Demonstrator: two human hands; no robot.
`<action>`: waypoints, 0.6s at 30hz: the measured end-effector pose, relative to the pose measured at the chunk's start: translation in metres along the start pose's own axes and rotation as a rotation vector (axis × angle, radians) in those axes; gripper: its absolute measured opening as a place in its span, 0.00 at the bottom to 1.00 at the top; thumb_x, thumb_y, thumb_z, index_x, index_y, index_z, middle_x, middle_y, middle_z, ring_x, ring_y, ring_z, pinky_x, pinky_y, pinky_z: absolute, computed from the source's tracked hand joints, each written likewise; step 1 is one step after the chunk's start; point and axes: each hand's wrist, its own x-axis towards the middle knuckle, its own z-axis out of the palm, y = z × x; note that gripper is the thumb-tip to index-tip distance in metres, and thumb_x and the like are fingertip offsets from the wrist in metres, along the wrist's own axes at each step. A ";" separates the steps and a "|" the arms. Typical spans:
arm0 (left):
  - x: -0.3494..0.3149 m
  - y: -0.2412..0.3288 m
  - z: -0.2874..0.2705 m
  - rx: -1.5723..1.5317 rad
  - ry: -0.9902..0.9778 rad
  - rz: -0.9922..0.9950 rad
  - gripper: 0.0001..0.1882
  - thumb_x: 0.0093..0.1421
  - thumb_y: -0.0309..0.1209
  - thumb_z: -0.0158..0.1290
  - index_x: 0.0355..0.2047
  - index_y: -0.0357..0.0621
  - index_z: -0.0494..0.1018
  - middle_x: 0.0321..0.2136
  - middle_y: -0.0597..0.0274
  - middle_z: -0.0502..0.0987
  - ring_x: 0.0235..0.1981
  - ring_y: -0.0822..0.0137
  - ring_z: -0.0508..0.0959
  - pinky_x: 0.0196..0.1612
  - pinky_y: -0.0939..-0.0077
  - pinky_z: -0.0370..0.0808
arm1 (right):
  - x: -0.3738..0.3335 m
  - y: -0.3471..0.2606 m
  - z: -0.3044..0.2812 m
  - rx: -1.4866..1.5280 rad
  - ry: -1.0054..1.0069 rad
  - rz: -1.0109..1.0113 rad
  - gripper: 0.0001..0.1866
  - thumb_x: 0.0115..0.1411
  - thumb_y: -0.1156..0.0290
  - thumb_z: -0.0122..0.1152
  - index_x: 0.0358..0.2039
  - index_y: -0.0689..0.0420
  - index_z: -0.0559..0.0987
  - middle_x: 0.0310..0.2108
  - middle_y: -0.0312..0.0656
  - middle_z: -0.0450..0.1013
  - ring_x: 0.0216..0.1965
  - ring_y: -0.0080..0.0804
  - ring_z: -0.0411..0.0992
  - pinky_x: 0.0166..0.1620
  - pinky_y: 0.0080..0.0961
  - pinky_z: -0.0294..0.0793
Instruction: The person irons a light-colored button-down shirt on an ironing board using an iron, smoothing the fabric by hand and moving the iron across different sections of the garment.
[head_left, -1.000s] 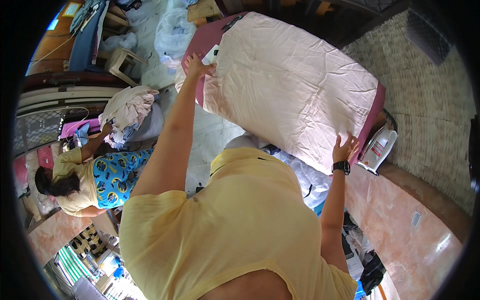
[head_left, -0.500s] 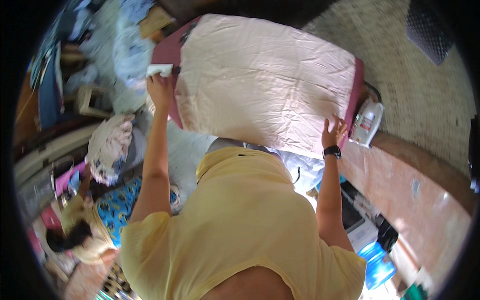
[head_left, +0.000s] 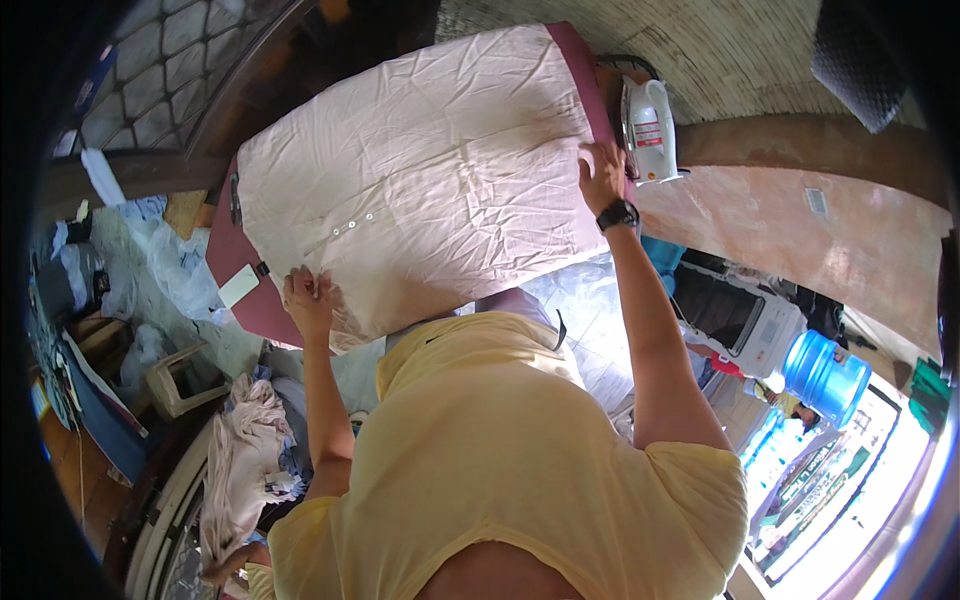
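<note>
A red-and-white label (head_left: 647, 133) on the white iron (head_left: 650, 130).

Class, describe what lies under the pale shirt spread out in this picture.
A maroon ironing board shows past the pale shirt at its edges. The left hand and right hand press the cloth. The board's middle is covered.

One pale pink crumpled button shirt (head_left: 430, 180) is seen spread flat. One maroon padded ironing board (head_left: 240, 270) is counted under it. One white electric iron (head_left: 648, 130) is seen at the board's far end. Two bare hands are counted on the cloth: one left hand (head_left: 308, 298) and one right hand (head_left: 602, 172). One black wristwatch (head_left: 618, 214) is seen. Four small white buttons (head_left: 352, 224) are counted in a row, possibly more hidden in creases. One blue plastic water jug (head_left: 825, 366) is seen. One beige plastic stool (head_left: 185, 380) is counted. One heap of pale clothes (head_left: 245, 460) is seen.
</note>
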 end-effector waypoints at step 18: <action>0.081 0.337 0.181 -0.316 -0.269 0.811 0.23 0.50 0.21 0.57 0.48 0.40 0.68 0.50 0.52 0.69 0.52 0.51 0.70 0.54 0.57 0.68 | 0.037 0.036 0.000 -0.002 -0.089 -0.399 0.07 0.53 0.77 0.56 0.35 0.58 0.75 0.43 0.39 0.69 0.43 0.39 0.73 0.42 0.31 0.79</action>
